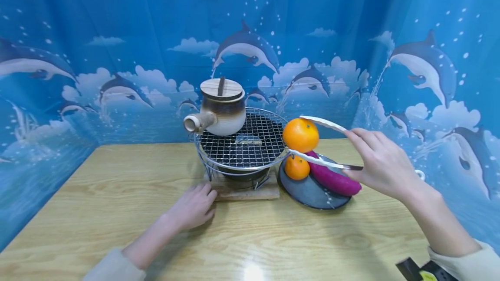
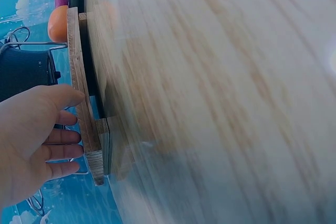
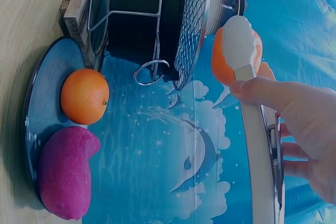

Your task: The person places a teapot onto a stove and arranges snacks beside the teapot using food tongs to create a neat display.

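My right hand (image 1: 384,164) grips a pair of tongs (image 3: 257,150) with white tips, thumb on one arm and fingers on the other. Between the tips an orange (image 1: 300,135) is held in the air, beside the right edge of the round wire grill (image 1: 254,142). My left hand (image 1: 194,206) rests at the left end of the wooden base (image 1: 246,193) under the grill; in the left wrist view the thumb of that hand (image 2: 37,140) touches the board (image 2: 83,93), its fingers loosely bent.
A lidded clay pot (image 1: 224,114) stands on the grill's left part, its handle pointing left. Right of the base, a dark plate (image 1: 312,196) holds another orange (image 3: 85,96) and a purple sweet potato (image 3: 68,174). Blue dolphin-print cloth (image 1: 156,34) hangs behind the table (image 1: 117,194).
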Action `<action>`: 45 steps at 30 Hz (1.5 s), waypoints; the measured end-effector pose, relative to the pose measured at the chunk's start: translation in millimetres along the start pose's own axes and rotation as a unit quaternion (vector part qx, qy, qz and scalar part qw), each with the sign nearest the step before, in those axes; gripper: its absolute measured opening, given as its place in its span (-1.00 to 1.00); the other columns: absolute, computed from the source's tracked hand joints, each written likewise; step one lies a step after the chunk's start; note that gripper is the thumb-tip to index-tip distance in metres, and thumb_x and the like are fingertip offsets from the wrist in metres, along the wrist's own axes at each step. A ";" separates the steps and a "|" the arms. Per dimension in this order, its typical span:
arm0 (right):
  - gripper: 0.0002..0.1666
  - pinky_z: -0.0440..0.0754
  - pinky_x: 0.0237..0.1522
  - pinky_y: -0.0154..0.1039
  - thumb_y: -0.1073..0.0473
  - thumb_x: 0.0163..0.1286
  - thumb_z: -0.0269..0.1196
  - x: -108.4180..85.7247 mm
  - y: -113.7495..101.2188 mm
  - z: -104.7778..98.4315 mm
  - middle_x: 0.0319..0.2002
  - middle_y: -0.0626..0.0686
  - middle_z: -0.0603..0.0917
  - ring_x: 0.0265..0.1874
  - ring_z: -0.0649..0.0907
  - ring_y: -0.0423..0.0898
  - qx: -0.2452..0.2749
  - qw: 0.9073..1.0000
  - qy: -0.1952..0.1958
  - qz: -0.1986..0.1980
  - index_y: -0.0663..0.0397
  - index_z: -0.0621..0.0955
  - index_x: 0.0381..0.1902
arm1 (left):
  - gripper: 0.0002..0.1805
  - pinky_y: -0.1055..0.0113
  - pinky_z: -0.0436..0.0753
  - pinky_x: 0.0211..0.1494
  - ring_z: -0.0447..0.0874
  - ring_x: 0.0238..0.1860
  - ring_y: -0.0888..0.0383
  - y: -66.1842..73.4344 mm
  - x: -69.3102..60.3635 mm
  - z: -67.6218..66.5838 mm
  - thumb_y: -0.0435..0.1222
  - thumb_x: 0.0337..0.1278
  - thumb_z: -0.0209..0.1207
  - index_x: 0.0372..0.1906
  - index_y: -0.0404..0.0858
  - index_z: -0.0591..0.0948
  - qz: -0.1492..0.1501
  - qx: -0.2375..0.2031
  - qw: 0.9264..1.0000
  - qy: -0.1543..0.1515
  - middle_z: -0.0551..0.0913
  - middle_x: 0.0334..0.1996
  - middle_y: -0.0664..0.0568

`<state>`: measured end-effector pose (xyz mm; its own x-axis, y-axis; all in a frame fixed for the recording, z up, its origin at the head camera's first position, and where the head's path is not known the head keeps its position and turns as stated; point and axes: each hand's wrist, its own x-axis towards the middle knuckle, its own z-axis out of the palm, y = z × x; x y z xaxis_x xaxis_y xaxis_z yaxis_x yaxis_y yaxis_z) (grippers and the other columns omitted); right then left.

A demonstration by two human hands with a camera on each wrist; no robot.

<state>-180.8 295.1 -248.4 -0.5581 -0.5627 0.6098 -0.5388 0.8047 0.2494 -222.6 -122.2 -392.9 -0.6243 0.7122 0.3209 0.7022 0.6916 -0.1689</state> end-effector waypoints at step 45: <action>-0.01 0.57 -0.20 0.04 0.00 -0.32 0.55 51.6 -41.3 21.4 -0.01 0.24 0.53 -0.10 0.51 0.13 0.045 0.998 -0.003 -0.052 0.30 0.48 0.11 | -0.74 0.14 0.53 -0.27 0.48 -0.33 0.00 1.8 -1.0 -1.6 -0.21 -0.08 0.26 -0.38 -0.28 0.46 -0.004 0.007 1.000 -0.012 0.42 -0.41 -0.05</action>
<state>-200.9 228.8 -243.3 -0.4995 -0.6444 0.5790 -0.6489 0.7211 0.2427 -220.1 -121.9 -392.0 -0.6379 0.7091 0.3004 0.6927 0.6988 -0.1786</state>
